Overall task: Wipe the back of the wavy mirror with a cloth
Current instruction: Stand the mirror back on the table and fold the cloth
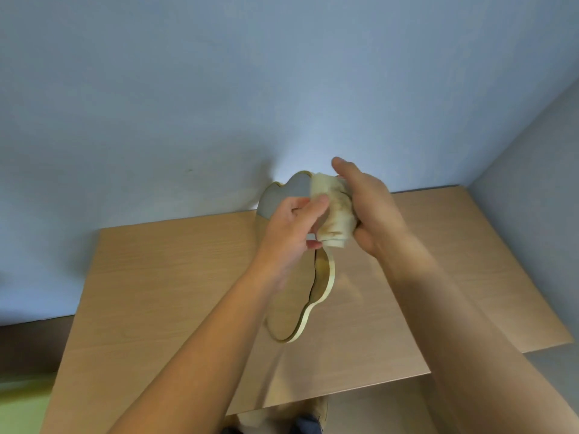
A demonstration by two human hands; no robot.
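Note:
The wavy mirror [294, 302] has a pale wooden rim and stands tilted on edge over the wooden table [156, 277], its glass side turned toward me. My left hand [289, 233] grips its right edge near the middle. A folded cream cloth [333, 214] with brownish stains is bunched in my right hand [372, 211], pressed against the mirror's upper right edge. Both hands hide much of the mirror's middle. The mirror's back is turned away and cannot be seen.
The table is pushed against a pale blue wall [219, 104], with a second wall [539, 183] close on the right. The table's front edge runs near my feet [313, 415]. A dark strip and something green lie at the lower left [18, 402].

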